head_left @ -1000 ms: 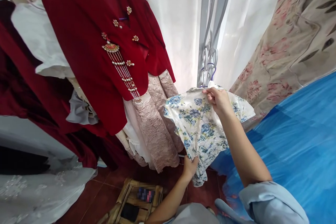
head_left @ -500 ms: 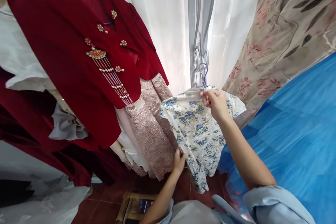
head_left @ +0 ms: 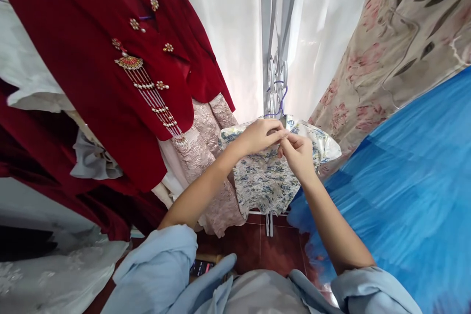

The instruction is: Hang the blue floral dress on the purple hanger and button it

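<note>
A white blouse (head_left: 270, 184) with blue flowers and short sleeves hangs straight ahead on a purple hanger (head_left: 284, 99). Both hands meet at the upper front of the blouse, just below its neckline. My left hand (head_left: 262, 136) comes in from the left, its fingers closed on the fabric near the neck opening. Beside it, my right hand (head_left: 297, 152) pinches at the same spot, thumb and forefinger together. The fingertips of the two hands nearly touch. Whatever small part lies between them is hidden by the fingers.
A red jacket (head_left: 91, 73) with a beaded brooch (head_left: 149, 88) and a pink brocade garment (head_left: 221, 181) hang at left. A beige floral garment (head_left: 364, 68) and blue tulle (head_left: 397, 181) are at right. Behind the blouse stand a grey rack pole (head_left: 279, 5) and a white curtain (head_left: 224, 29).
My left hand has left the blouse's lower side edge and risen to the neckline beside my right hand. The lower part of the blouse looks shorter and bunched.
</note>
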`<state>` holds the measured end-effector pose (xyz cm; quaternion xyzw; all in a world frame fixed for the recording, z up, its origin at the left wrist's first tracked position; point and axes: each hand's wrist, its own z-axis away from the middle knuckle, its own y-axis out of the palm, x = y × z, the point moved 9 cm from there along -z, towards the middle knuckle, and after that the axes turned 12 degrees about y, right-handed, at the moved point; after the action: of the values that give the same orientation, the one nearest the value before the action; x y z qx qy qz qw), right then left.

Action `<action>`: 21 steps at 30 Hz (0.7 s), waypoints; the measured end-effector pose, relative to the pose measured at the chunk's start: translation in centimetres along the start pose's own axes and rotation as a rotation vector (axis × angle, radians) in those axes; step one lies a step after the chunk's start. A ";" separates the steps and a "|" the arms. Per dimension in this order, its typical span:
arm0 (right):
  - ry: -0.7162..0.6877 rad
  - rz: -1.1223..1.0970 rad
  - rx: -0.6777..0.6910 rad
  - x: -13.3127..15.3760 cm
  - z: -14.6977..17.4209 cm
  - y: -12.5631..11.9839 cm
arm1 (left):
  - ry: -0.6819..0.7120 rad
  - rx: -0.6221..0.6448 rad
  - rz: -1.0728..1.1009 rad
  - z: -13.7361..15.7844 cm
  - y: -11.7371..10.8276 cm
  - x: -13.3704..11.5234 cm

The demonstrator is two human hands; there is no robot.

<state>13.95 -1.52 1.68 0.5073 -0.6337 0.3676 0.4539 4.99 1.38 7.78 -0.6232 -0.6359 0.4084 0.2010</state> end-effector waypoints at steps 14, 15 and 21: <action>-0.011 -0.025 -0.029 -3.0 1.4 -1.1 | 0.089 0.005 -0.255 -0.7 2.6 -2.1; 0.001 -0.028 -0.031 -3.3 1.1 -1.1 | 0.086 -0.021 -0.251 -1.0 2.3 -1.9; 0.241 0.140 -0.033 -10.3 0.6 -0.4 | 0.101 -0.140 -0.215 -2.7 0.5 -0.8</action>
<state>14.94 1.01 -8.25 0.4065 -0.6141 0.4464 0.5082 7.49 1.28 9.13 -0.5836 -0.7151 0.3074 0.2315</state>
